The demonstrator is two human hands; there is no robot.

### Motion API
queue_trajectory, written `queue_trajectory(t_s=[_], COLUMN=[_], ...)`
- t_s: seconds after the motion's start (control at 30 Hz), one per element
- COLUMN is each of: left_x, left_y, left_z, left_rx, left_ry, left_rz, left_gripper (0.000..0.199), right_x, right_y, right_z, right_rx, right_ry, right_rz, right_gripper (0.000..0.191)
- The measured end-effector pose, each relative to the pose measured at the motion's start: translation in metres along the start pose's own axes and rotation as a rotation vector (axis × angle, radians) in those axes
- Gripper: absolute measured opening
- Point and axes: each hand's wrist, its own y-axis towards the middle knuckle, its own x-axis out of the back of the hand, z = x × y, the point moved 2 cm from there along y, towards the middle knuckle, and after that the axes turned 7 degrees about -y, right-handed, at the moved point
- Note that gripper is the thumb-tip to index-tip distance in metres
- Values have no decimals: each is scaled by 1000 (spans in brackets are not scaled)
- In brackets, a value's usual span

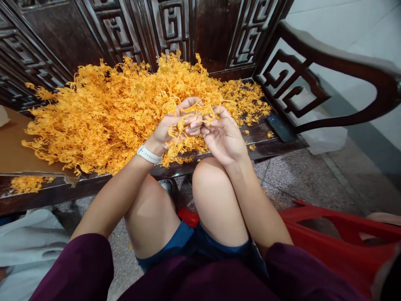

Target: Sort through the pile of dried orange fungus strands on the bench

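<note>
Just above my knees, both hands meet over a big heap of orange plastic sprigs [103,113], thin-stemmed with curly, flower-like heads. A stemmed orange plastic sprig [181,125] is in my left hand [164,129], its fingers curled around it. My right hand [227,138] pinches at the same tangle, with thumb and fingers close to the left fingertips. Exactly where one sprig ends and another begins between the hands is hard to make out. Small loose flower heads [247,100] lie to the right of the heap. A pale watch band circles my left wrist.
The heap lies on a dark wooden bench [269,146] with a carved back and a curved armrest [341,58]. A dark phone [281,128] rests by the armrest. Cardboard [19,146] is at the left, a red plastic stool [338,238] at the right, and light cloth [31,242] lower left.
</note>
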Motion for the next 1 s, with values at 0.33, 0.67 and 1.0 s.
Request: queue_trajectory(t_s=[0.33,0.67,1.0], left_x=[-17,41,31], left_y=[-11,-1,3], left_z=[-22,-35,-17], left_rx=[-165,-76,123], left_ry=[62,182,404], left_rz=[-96,-191,-197], left_gripper=[36,47,42], right_x=[3,17,33], right_y=[1,-8,4], right_z=[-1,-1,0], right_rx=[-47,-56,-5], right_ry=[96,-39,392], right_rz=[55,586,-161], right_gripper=[27,4,23])
